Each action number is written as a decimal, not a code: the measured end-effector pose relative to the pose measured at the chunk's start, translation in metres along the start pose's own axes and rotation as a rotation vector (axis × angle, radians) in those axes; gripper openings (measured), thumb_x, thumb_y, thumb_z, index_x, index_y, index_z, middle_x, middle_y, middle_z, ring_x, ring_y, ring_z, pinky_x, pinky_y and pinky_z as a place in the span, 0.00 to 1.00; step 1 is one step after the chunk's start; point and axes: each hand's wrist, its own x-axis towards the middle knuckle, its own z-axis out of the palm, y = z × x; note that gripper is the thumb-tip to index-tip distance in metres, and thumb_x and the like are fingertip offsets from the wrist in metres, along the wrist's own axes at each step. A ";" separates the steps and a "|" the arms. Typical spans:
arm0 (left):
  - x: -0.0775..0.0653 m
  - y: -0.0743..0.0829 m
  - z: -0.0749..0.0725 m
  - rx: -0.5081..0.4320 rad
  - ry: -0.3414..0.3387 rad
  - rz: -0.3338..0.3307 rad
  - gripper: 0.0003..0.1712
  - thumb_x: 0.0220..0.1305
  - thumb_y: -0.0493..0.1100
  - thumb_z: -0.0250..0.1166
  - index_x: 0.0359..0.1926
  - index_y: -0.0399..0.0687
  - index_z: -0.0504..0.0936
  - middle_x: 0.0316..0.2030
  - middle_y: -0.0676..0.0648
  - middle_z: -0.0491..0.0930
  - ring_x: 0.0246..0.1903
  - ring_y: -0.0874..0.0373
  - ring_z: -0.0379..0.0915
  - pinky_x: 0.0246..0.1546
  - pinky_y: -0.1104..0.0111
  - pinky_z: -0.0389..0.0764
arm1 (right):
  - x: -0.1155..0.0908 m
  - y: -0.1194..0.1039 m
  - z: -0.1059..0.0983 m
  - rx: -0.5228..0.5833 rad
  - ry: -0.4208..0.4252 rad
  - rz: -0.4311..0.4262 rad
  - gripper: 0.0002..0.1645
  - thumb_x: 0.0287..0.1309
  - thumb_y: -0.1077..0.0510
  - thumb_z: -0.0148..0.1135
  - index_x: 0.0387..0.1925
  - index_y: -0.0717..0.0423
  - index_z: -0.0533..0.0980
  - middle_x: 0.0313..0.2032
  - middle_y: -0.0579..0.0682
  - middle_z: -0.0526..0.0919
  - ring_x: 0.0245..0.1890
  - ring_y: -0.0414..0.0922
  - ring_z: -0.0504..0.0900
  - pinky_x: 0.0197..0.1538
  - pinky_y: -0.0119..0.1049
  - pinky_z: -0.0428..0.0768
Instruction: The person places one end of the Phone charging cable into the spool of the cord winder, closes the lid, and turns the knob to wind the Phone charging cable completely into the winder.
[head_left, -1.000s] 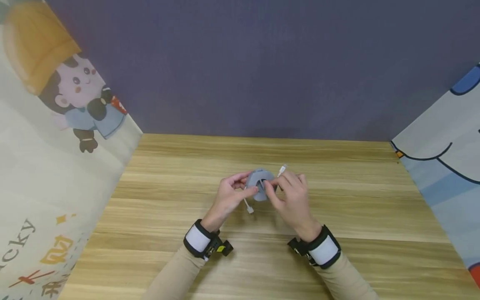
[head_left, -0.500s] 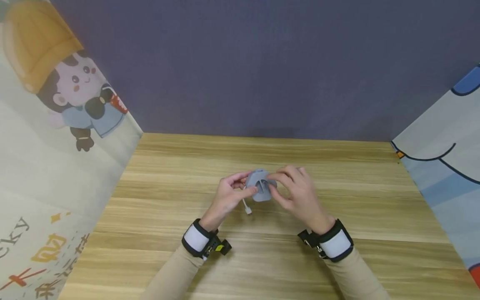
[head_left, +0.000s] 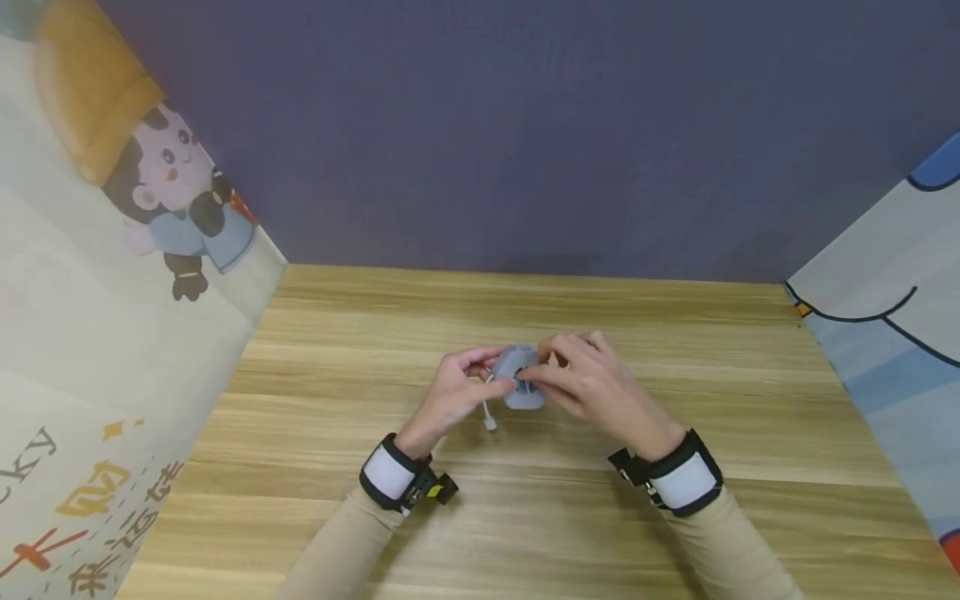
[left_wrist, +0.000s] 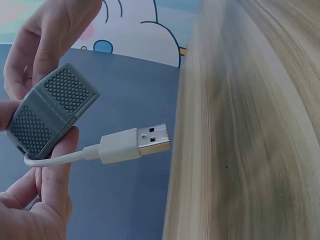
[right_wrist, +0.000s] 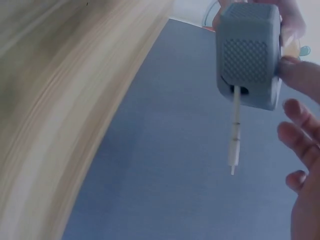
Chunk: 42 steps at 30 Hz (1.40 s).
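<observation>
My left hand (head_left: 453,387) holds a grey cable winder (head_left: 525,401) with textured panels on its rim, thumb on its face and fingers behind. From the winder runs a white USB cable; its USB-A plug (left_wrist: 132,144) hangs free in the left wrist view. The right hand (head_left: 603,387) is at the winder's right side, one outstretched finger touching the middle of its face. In the right wrist view that fingertip (right_wrist: 295,75) meets the winder's face while other fingers stay apart from it. A slim white plug (right_wrist: 233,150) hangs from a slot there.
Below the hands lies a wood-grain table (head_left: 360,333). A dark blue-grey panel (head_left: 480,142) rises behind it. Printed walls with cartoon figures stand at the left (head_left: 90,333) and right (head_left: 892,350). Both wrists wear black straps with small cameras.
The right hand has let go of the winder's middle, drawn back to the right, and brought one finger onto its face. The left hand keeps its hold, and the USB-A plug has swung slightly left.
</observation>
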 end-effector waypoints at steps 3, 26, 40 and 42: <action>0.001 0.000 -0.001 0.019 -0.026 0.001 0.31 0.58 0.38 0.75 0.63 0.36 0.80 0.45 0.40 0.85 0.37 0.59 0.77 0.38 0.73 0.78 | 0.002 -0.001 -0.004 -0.054 -0.066 -0.036 0.21 0.52 0.59 0.80 0.48 0.39 0.87 0.47 0.46 0.81 0.45 0.45 0.80 0.47 0.44 0.73; 0.002 0.002 -0.008 0.026 -0.157 -0.010 0.30 0.61 0.42 0.73 0.63 0.37 0.80 0.49 0.41 0.86 0.38 0.59 0.78 0.37 0.72 0.78 | 0.013 0.000 -0.013 -0.299 -0.113 -0.243 0.16 0.48 0.59 0.77 0.39 0.42 0.84 0.35 0.44 0.78 0.35 0.43 0.75 0.40 0.37 0.71; 0.001 0.002 -0.007 -0.024 -0.151 -0.031 0.30 0.63 0.40 0.72 0.64 0.33 0.79 0.48 0.37 0.85 0.36 0.59 0.79 0.32 0.75 0.77 | 0.010 -0.003 -0.007 -0.284 -0.060 -0.162 0.10 0.62 0.45 0.64 0.35 0.46 0.83 0.33 0.46 0.78 0.34 0.44 0.76 0.38 0.38 0.72; 0.001 0.002 -0.007 -0.024 -0.142 -0.036 0.30 0.63 0.40 0.72 0.64 0.33 0.79 0.47 0.38 0.85 0.36 0.59 0.79 0.31 0.75 0.77 | 0.010 -0.004 -0.005 -0.279 -0.037 -0.151 0.16 0.67 0.42 0.58 0.33 0.46 0.83 0.32 0.46 0.77 0.32 0.44 0.75 0.37 0.38 0.71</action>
